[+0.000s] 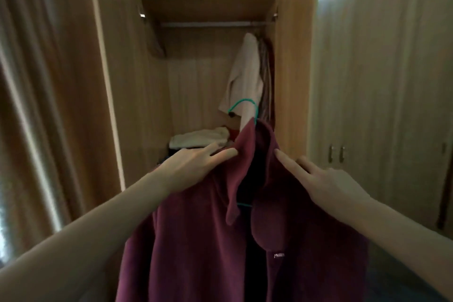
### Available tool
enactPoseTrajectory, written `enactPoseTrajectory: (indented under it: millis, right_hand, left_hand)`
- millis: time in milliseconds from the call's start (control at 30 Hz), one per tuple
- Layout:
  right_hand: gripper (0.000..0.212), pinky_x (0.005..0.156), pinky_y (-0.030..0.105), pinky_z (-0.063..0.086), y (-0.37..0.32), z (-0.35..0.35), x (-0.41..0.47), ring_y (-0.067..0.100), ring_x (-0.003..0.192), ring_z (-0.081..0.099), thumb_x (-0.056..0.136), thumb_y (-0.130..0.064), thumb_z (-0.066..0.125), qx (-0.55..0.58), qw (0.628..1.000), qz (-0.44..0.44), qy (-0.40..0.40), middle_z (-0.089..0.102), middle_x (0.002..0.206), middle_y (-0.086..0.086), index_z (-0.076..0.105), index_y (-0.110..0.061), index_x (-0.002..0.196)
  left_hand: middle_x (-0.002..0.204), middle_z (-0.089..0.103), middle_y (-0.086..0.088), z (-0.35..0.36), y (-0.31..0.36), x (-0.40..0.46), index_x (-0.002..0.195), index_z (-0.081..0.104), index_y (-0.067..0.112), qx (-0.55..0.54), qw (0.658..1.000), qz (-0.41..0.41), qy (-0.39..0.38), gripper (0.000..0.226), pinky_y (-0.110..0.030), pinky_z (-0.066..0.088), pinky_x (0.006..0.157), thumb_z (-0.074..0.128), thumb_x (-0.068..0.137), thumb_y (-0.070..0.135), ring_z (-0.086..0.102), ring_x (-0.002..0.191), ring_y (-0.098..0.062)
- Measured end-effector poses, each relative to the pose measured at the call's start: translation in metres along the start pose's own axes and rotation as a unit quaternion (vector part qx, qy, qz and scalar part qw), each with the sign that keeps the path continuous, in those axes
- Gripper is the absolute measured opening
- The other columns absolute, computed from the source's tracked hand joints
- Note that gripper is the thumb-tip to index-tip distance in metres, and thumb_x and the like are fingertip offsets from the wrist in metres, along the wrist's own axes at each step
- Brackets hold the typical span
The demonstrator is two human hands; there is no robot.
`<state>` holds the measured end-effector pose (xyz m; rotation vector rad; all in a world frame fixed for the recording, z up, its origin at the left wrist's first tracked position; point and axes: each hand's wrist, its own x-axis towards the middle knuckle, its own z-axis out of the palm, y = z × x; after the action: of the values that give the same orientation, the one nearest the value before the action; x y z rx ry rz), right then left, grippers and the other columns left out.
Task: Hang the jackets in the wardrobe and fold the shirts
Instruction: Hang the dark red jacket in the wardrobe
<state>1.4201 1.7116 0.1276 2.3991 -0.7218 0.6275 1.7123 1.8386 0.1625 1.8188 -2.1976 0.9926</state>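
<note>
Jacket (196,252) shoulders gripped by left fingers (220,154) and right fingers (289,164).

The wardrobe (137,81) floor holds folded pale clothes (199,140); its rail (208,24) carries a white garment (245,76).

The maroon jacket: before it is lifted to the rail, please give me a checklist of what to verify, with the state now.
1. Maroon jacket sits on the green hanger: ok, hook stands above the collar.
2. Left hand holds the jacket shoulder: ok.
3. Right hand grip: cannot tell, two fingers are extended.
4. Wardrobe open: ok.
5. Free space on the rail: ok, the white garment hangs at its right end.
6. Jacket front fastened: not ok, it hangs open.
</note>
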Motion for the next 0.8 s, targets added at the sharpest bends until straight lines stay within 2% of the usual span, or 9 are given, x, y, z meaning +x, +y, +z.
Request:
enactPoseTrajectory:
  millis: [67, 167, 267, 333, 400, 467, 600, 667, 800]
  right_hand:
    - [0.106, 0.044, 0.025, 0.04, -0.012, 0.012, 0.023, 0.008, 0.042, 0.032, 0.084, -0.003, 0.052, 0.017, 0.999, -0.034, 0.003, 0.047, 0.128, 0.002, -0.028, -0.04, 0.144]
    - [0.099, 0.052, 0.026, 0.044, -0.023, 0.027, 0.056, 0.013, 0.052, 0.042, 0.091, -0.007, 0.043, 0.029, 0.998, -0.064, -0.005, 0.037, 0.14, 0.003, -0.036, -0.041, 0.139]
    - [0.095, 0.044, 0.023, 0.038, -0.026, 0.046, 0.092, 0.01, 0.045, 0.032, 0.091, -0.007, 0.041, 0.021, 0.997, -0.073, 0.01, 0.043, 0.134, 0.0, -0.034, -0.039, 0.141]
    - [0.094, 0.04, 0.022, 0.033, -0.022, 0.062, 0.115, 0.01, 0.043, 0.036, 0.09, -0.005, 0.038, 0.016, 0.997, -0.078, 0.014, 0.046, 0.128, 0.001, -0.033, -0.039, 0.141]
    - [0.093, 0.039, 0.024, 0.037, -0.014, 0.078, 0.138, 0.01, 0.044, 0.044, 0.09, -0.005, 0.04, 0.016, 0.996, -0.085, 0.023, 0.052, 0.117, 0.0, -0.028, -0.04, 0.144]
    - [0.095, 0.036, 0.025, 0.038, -0.004, 0.093, 0.16, 0.009, 0.04, 0.04, 0.088, -0.004, 0.043, 0.027, 0.996, -0.084, 0.028, 0.055, 0.105, -0.002, -0.024, -0.039, 0.145]
    - [0.095, 0.035, 0.019, 0.019, 0.02, 0.123, 0.205, 0.006, 0.037, 0.026, 0.084, -0.002, 0.045, 0.027, 0.996, -0.08, 0.022, 0.056, 0.118, -0.003, -0.015, -0.04, 0.148]
    - [0.095, 0.035, 0.019, 0.02, 0.032, 0.137, 0.225, 0.006, 0.036, 0.023, 0.083, -0.001, 0.046, 0.022, 0.997, -0.074, 0.031, 0.056, 0.119, -0.003, -0.013, -0.038, 0.148]
    - [0.089, 0.041, 0.024, 0.029, 0.052, 0.166, 0.26, 0.01, 0.044, 0.038, 0.088, -0.003, 0.04, 0.027, 0.998, -0.06, 0.026, 0.047, 0.129, -0.001, -0.021, -0.034, 0.145]
  left_hand:
    - [0.119, 0.045, 0.001, 0.004, -0.013, -0.013, 0.142, 0.002, 0.043, 0.024, 0.999, -0.026, -0.022, 0.067, -0.042, 0.054, 0.07, 0.04, 0.098, 0.011, 0.062, 0.087, -0.026]
    - [0.109, 0.038, 0.005, 0.015, -0.036, -0.024, 0.145, 0.0, 0.041, 0.029, 0.995, -0.071, -0.06, 0.066, -0.039, 0.053, 0.069, 0.039, 0.099, 0.013, 0.057, 0.077, -0.021]
    - [0.108, 0.037, 0.007, 0.029, -0.058, -0.021, 0.146, 0.002, 0.042, 0.022, 0.992, -0.1, -0.073, 0.066, -0.038, 0.054, 0.071, 0.039, 0.099, 0.015, 0.056, 0.078, -0.018]
    - [0.112, 0.039, 0.008, 0.039, -0.071, -0.012, 0.145, 0.003, 0.042, 0.027, 0.991, -0.113, -0.073, 0.064, -0.038, 0.054, 0.071, 0.037, 0.099, 0.015, 0.057, 0.078, -0.02]
    - [0.115, 0.038, 0.008, 0.049, -0.085, 0.001, 0.147, 0.006, 0.04, 0.045, 0.989, -0.122, -0.072, 0.061, -0.035, 0.052, 0.069, 0.036, 0.099, 0.015, 0.057, 0.077, -0.02]
    - [0.115, 0.039, 0.007, 0.062, -0.1, 0.018, 0.148, 0.007, 0.038, 0.057, 0.986, -0.133, -0.079, 0.061, -0.031, 0.047, 0.065, 0.036, 0.1, 0.016, 0.055, 0.074, -0.02]
    - [0.126, 0.032, 0.009, 0.081, -0.127, 0.06, 0.148, 0.006, 0.04, 0.054, 0.985, -0.142, -0.077, 0.058, -0.024, 0.04, 0.072, 0.036, 0.102, 0.021, 0.051, 0.086, -0.013]
    - [0.123, 0.035, 0.007, 0.089, -0.139, 0.082, 0.146, 0.006, 0.042, 0.059, 0.985, -0.144, -0.071, 0.057, -0.027, 0.044, 0.072, 0.035, 0.102, 0.021, 0.053, 0.084, -0.014]
    - [0.107, 0.043, 0.003, 0.112, -0.165, 0.118, 0.142, 0.001, 0.045, 0.085, 0.984, -0.138, -0.077, 0.058, -0.04, 0.052, 0.066, 0.035, 0.102, 0.02, 0.06, 0.072, -0.024]
